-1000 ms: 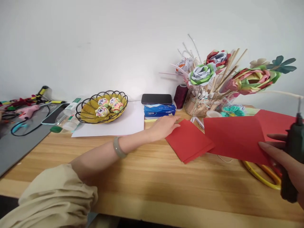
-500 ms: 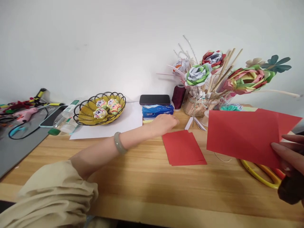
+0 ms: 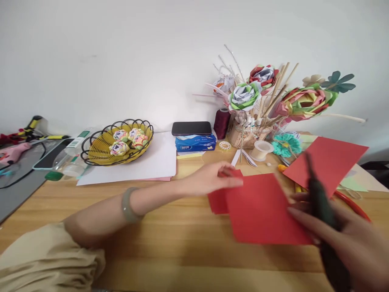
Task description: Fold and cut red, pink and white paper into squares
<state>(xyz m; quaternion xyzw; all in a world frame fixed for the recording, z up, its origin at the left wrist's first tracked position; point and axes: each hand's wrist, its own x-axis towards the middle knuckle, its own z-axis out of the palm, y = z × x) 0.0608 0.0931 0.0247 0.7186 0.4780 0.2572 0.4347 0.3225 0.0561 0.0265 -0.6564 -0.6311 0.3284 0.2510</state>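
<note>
My right hand [image 3: 349,231] pinches the right side of a red paper sheet [image 3: 264,211]. The same hand also holds a dark, long-handled tool [image 3: 322,202] with a thin tip, too blurred to name. My left hand [image 3: 212,178], with a bangle on its wrist, is closed at the sheet's upper left corner, its thumb across the paper. Partly hidden under that hand and sheet, more red paper [image 3: 217,202] lies on the wooden table [image 3: 170,251]. Another red sheet [image 3: 331,158] rests tilted at the right, covering part of the scissors [image 3: 354,205].
A yellow woven basket [image 3: 100,152] with several paper flowers stands on white paper [image 3: 164,158] at the left. Behind are a phone [image 3: 191,128] on a blue tissue pack [image 3: 196,143], a maroon thread cone [image 3: 221,123], a spool [image 3: 261,150] and a holder [image 3: 240,136] of paper flowers and sticks.
My right hand has come left and down with one red sheet, while another now lies on the right. My left hand has moved onto the held sheet's corner. The view has shifted slightly right.
</note>
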